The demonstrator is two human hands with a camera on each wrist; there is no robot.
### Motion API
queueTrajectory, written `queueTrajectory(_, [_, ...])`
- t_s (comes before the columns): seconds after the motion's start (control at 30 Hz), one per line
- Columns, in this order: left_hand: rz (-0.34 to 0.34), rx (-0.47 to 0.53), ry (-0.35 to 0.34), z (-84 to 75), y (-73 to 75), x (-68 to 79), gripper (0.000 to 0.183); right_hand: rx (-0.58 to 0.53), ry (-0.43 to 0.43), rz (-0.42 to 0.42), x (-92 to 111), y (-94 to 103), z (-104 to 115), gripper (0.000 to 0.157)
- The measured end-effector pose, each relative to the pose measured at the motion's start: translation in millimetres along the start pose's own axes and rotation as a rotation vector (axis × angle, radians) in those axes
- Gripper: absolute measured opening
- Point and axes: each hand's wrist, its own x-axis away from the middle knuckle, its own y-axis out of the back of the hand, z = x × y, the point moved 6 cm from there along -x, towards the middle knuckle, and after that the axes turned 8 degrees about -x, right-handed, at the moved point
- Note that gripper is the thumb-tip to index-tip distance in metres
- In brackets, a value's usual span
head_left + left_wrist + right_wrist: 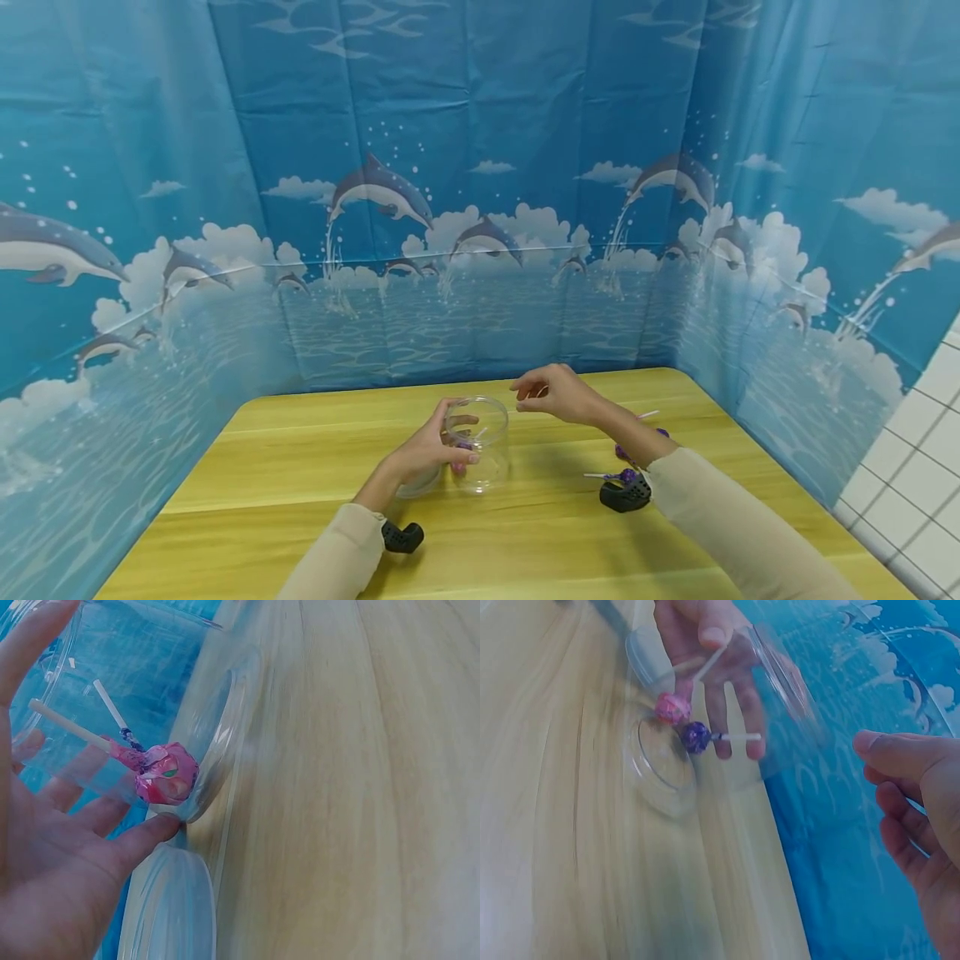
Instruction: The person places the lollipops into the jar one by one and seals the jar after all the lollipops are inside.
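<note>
A clear round jar [491, 467] is on the table with its rim facing up. My left hand [431, 446] grips the jar's side, thumb and fingers spread round it. Through the wall show a pink-wrapped lollipop [169, 776] and a purple-wrapped lollipop [697, 738], both inside at the bottom. Just right of the rim hovers my right hand [562, 394], apart from the jar. Its fingers bend loosely, and in the right wrist view nothing shows between them. A clear round lid [176, 907] lies close by the left hand, partly hidden by it in the head view.
Several more lollipops, among them a purple one [627, 476], lie on the yellow wood-grain table [300, 475] by my right forearm, which partly covers them. A blue dolphin-print curtain [465, 317] hangs behind the table and along both sides.
</note>
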Motion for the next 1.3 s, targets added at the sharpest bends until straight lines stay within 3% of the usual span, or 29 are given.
queueTrajectory(0.5, [0.011,0.005,-0.023,0.3,0.3,3.1,0.085,-0.024,-0.102,-0.017,40,17.9,-25,0.028])
queueTrajectory(0.8, [0.020,0.005,-0.032,-0.2,-0.5,3.4,0.086,-0.071,-0.112,-0.036,78,23.6,-44,0.026])
queueTrajectory(0.97, [0.022,0.008,-0.022,-0.2,-1.1,3.3,0.084,-0.084,-0.159,-0.048,99,19.5,-60,0.026])
queueTrajectory(1.3, [0.016,0.005,-0.007,2.2,0.4,1.3,0.086,-0.037,-0.161,-0.014,122,2.2,-82,0.024])
